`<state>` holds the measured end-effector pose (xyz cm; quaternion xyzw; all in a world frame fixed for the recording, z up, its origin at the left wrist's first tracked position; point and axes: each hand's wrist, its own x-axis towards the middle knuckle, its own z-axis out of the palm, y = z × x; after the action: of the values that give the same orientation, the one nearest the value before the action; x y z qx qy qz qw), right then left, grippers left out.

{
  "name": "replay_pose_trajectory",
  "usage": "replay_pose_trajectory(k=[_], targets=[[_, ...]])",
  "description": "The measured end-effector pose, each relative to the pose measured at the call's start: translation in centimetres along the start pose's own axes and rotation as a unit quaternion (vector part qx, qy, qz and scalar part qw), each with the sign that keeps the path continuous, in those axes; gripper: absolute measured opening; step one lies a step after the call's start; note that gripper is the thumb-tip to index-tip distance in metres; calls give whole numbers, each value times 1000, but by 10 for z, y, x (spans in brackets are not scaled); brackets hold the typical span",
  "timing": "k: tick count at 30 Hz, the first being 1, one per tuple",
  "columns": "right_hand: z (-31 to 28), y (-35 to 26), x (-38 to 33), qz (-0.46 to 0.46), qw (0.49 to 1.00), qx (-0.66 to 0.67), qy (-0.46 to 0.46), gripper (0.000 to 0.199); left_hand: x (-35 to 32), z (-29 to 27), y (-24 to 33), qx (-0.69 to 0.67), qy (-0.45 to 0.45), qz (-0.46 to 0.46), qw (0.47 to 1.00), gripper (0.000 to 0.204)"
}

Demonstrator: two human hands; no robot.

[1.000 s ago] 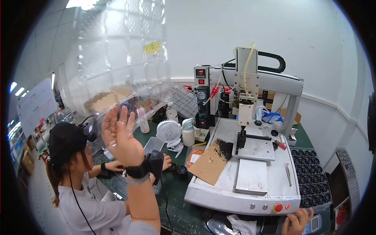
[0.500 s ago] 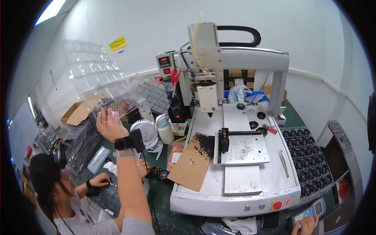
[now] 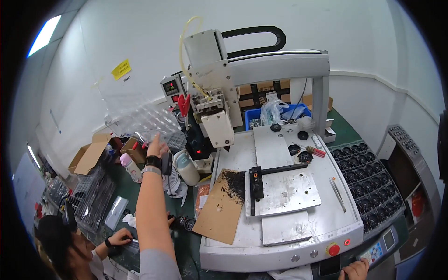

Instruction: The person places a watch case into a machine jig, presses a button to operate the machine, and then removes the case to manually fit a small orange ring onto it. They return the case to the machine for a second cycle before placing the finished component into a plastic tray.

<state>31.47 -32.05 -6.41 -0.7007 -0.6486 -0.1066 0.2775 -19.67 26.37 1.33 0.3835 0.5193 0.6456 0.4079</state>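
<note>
In the head view, the left hand (image 3: 157, 148) reaches up to the lower edge of a clear, moulded plastic tray (image 3: 147, 119), which is raised left of the white metal benchtop machine (image 3: 280, 259); its fingers point upward, but whether they grip the tray I cannot tell. The right hand (image 3: 355, 270), partly cut off below, has bent fingers at the near corner of a grey handheld control box with a small screen (image 3: 379, 247); its grip is unclear.

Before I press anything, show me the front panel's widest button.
The red button third from left; the two silver buttons and the right-end red one are smaller.
</note>
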Motion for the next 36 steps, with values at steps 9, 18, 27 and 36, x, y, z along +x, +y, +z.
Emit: replay_pose_trajectory(k=[9, 18, 27, 36], targets=[[-10, 5, 29, -70, 994, 80, 24, 13, -128, 13, 57, 505, -337, -26, 794, 39], [4, -65, 222, -319, 918, 210, -108, 10, -326, 108, 86, 389, -512, 130, 755, 29], [111, -94, 300, -264, 937, 126, -190, 39, -306, 135, -4, 258, -435, 138, 852, 67], [99, -108, 341, -209, 873, 182, -402, 93, -295, 126, -3, 325, -434, 116, 832, 83]])
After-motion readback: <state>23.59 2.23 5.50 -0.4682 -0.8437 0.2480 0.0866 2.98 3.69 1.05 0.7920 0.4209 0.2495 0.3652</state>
